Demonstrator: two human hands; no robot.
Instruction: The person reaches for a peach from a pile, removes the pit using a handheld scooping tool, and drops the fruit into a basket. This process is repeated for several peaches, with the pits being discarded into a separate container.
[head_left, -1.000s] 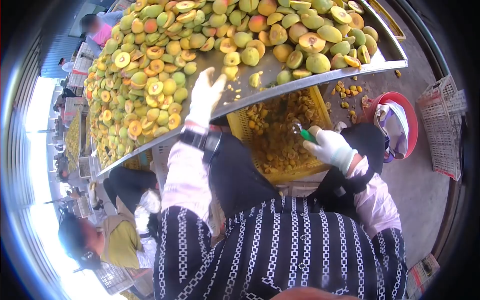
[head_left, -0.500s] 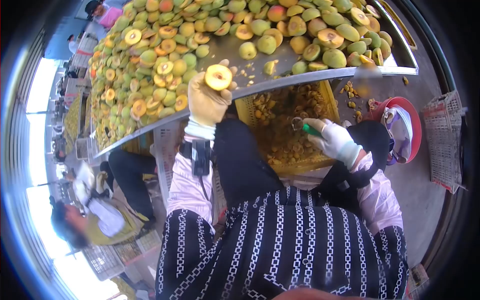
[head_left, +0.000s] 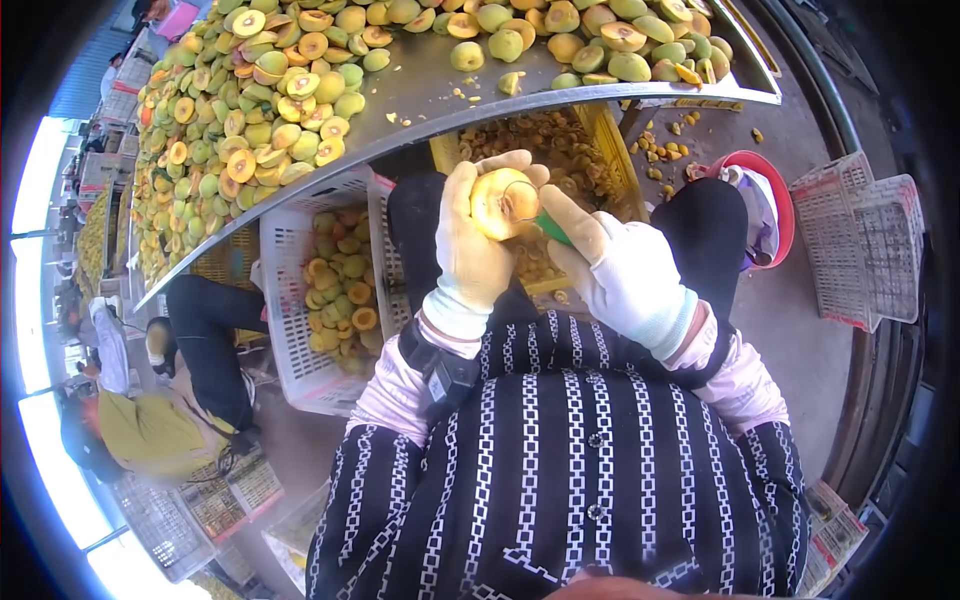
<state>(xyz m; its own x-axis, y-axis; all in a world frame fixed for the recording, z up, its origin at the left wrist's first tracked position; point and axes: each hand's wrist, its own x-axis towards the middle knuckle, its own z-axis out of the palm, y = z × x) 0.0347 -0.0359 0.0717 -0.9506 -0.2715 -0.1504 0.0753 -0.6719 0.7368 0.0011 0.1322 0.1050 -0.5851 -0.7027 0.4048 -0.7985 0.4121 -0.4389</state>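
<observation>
My left hand (head_left: 472, 245), in a yellowish glove, grips a halved peach (head_left: 503, 203) with its cut face turned toward me, held over my lap. My right hand (head_left: 618, 266), in a white glove, holds a green-handled pitting tool (head_left: 549, 226) whose metal loop rests on the pit in the peach half. Both hands meet in front of my chest, below the edge of the metal table (head_left: 420, 95). That table carries a heap of whole and halved green-yellow peaches (head_left: 250, 110).
A yellow crate of pits (head_left: 560, 150) stands under the table ahead of my knees. A white crate with peach halves (head_left: 330, 290) sits to its left. A red bucket (head_left: 765, 200) and white baskets (head_left: 860, 240) stand right. Another person (head_left: 150, 420) crouches at lower left.
My left hand took a peach half from the table and brought it down toward my chest. My right hand rose with the tool and met the fruit.
</observation>
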